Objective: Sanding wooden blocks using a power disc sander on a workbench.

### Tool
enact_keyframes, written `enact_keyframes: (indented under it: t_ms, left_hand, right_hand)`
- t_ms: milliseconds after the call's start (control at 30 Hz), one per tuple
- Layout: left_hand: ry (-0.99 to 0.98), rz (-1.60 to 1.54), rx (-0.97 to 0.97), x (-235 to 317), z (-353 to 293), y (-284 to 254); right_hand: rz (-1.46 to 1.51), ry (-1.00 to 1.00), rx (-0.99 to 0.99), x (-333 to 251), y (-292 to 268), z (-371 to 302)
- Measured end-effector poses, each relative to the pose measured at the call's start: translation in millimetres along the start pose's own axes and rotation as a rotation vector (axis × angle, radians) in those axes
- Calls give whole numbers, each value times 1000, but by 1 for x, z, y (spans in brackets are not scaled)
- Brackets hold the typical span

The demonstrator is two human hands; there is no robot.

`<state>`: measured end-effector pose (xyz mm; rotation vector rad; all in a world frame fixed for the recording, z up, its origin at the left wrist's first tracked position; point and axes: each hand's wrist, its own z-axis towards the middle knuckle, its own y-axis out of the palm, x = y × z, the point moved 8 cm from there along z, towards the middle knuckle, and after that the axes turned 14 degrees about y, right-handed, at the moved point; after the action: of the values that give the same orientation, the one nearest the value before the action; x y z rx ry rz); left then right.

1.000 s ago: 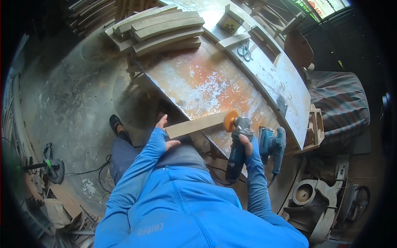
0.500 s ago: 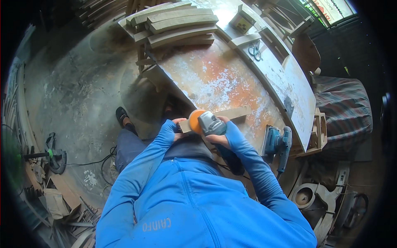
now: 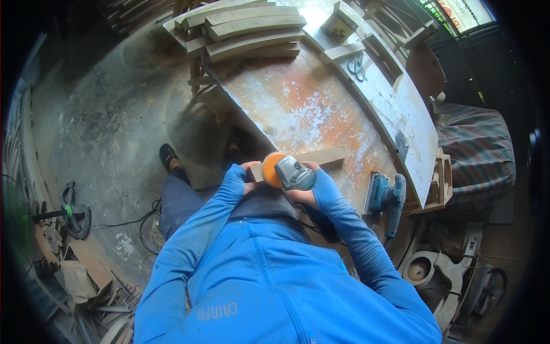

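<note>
My right hand (image 3: 305,194) is wrapped round an angle grinder (image 3: 294,173) with a grey metal head. Its round orange disc (image 3: 274,169) lies against a wooden piece (image 3: 323,155), nearer that piece's left end. The dark rear body of the grinder reaches back beneath my right wrist. At the left end of the wooden piece, my left hand (image 3: 250,172) is closed on it, thumb above and fingers at the near side. The piece's far end extends over the worn worktable (image 3: 298,109).
A stack of curved wooden pieces (image 3: 252,34) sits at the table's far left. Right of my arm stands a blue-green belt sander (image 3: 385,195). Scissors (image 3: 356,67) lie on the pale board (image 3: 395,109). Wood scraps (image 3: 106,304) and a cable (image 3: 143,221) are on the floor at left.
The grinder and the wooden piece appear slightly further right, and the grinder's head is turned a little differently. Both hands keep their grips.
</note>
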<state>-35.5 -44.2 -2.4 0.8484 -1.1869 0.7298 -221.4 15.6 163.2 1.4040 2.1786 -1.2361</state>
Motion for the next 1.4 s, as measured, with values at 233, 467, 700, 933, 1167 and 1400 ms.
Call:
enact_keyframes:
  t_ms: [233, 467, 700, 933, 1167, 1400]
  left_hand:
    - [-7, -76, 68, -8, -6, -8]
    - [122, 201, 9, 11, -8, -4]
    - [102, 186, -7, 15, -4, 4]
    - [159, 266, -5, 17, -5, 2]
    - [96, 234, 40, -4, -10, -9]
    - [138, 251, -30, 15, 1, -4]
  right_hand:
    - [-6, 8, -60, -19, 14, -2]
    - [37, 116, 207, 46, -65, 18]
    - [354, 202, 330, 99, -172, 31]
    - [373, 105, 350, 112, -139, 23]
    - [48, 42, 80, 31, -51, 10]
    - [407, 233, 345, 121, -177, 36]
